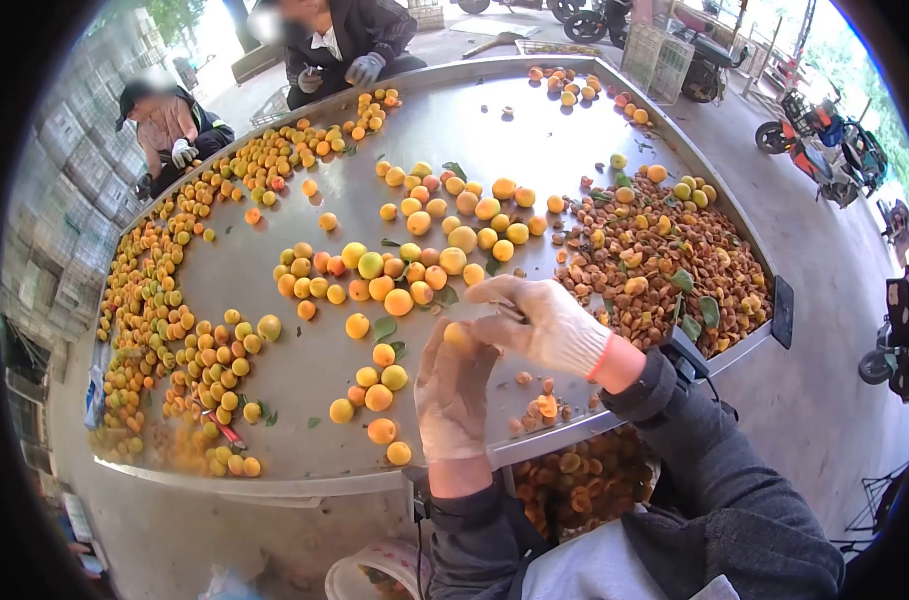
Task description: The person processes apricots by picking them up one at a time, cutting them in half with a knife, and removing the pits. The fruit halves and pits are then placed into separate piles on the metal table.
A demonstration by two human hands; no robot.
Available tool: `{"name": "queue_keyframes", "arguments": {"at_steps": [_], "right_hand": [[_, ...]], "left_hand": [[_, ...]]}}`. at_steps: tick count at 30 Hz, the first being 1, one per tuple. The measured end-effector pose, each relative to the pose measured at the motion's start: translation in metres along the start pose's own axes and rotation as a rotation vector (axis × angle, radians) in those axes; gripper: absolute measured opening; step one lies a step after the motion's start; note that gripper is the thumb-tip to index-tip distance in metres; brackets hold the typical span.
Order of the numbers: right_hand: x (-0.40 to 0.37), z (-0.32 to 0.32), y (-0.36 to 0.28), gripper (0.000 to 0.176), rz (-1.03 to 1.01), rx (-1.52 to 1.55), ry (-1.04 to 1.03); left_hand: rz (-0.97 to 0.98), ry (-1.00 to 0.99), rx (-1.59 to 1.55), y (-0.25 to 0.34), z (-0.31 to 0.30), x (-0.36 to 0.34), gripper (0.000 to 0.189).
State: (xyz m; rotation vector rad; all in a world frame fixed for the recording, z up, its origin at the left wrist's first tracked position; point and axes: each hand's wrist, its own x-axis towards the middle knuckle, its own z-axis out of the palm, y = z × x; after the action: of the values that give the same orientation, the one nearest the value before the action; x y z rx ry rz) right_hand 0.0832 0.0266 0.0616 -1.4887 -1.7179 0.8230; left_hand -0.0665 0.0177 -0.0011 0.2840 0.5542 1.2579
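My left hand, in a pale work glove, is closed around a yellow apricot just above the metal table. Close beside it, my gloved right hand is closed on a small thin metal tool, its fingertips right by the fruit; most of the tool is hidden by the fingers. Whole apricots with some green leaves lie beyond and to the left of my hands. To the right of my right hand spreads a heap of brown apricot pits, with a few leaves on top.
A raised rim edges the table. More apricots line its left side, near a red-handled tool. Below the front edge are a container of apricot pieces and a white bucket. Two gloved people crouch at the far side.
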Motion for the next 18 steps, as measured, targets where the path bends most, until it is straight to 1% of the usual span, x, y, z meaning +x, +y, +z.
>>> {"name": "queue_keyframes", "arguments": {"at_steps": [1, 3, 4, 5, 6, 7, 8, 9, 10, 12, 13, 15, 18], "right_hand": [[-0.01, -0.007, -0.007, 0.021, 0.159, 0.297, 0.0], [-0.028, -0.005, 0.005, 0.019, 0.131, 0.268, -0.022], [-0.036, -0.004, 0.008, 0.017, 0.105, 0.235, -0.043], [-0.043, -0.004, 0.006, 0.014, 0.124, 0.145, -0.068], [-0.047, -0.006, 0.0, 0.014, 0.129, 0.148, -0.058], [-0.05, -0.009, -0.008, 0.014, 0.276, 0.234, -0.139], [-0.053, -0.011, -0.011, 0.014, 0.422, 0.319, -0.222], [-0.058, 0.002, 0.01, 0.02, 0.26, 0.29, -0.158], [-0.06, 0.004, 0.013, 0.02, 0.261, 0.292, -0.154], [-0.061, 0.006, 0.016, 0.028, 0.212, 0.267, -0.134], [-0.061, 0.005, 0.017, 0.028, 0.212, 0.271, -0.134], [-0.062, 0.004, 0.019, 0.036, 0.189, 0.22, -0.125], [-0.064, 0.002, 0.024, 0.038, 0.182, 0.208, -0.131]], "left_hand": [[0.0, -0.002, 0.005, -0.002, -0.001, 0.0, 0.046], [0.049, -0.077, -0.109, -0.008, -0.005, -0.002, 0.046], [0.043, -0.079, -0.103, -0.01, -0.004, -0.002, 0.046], [0.042, -0.071, -0.092, -0.013, -0.002, -0.002, 0.047], [0.041, -0.063, -0.081, -0.016, 0.0, -0.002, 0.047], [0.032, -0.066, -0.076, -0.019, 0.001, -0.002, 0.047], [-0.02, -0.137, -0.126, -0.02, 0.002, -0.003, 0.046], [-0.07, -0.207, -0.177, -0.022, 0.003, -0.004, 0.045], [-0.073, -0.208, -0.174, -0.024, 0.003, -0.002, 0.045], [-0.063, -0.304, -0.146, -0.028, 0.001, 0.0, 0.043], [-0.063, -0.303, -0.143, -0.029, 0.001, 0.0, 0.043], [-0.057, -0.242, -0.039, -0.029, 0.002, -0.002, 0.042], [-0.049, -0.218, -0.062, -0.035, 0.008, -0.004, 0.042]]}}
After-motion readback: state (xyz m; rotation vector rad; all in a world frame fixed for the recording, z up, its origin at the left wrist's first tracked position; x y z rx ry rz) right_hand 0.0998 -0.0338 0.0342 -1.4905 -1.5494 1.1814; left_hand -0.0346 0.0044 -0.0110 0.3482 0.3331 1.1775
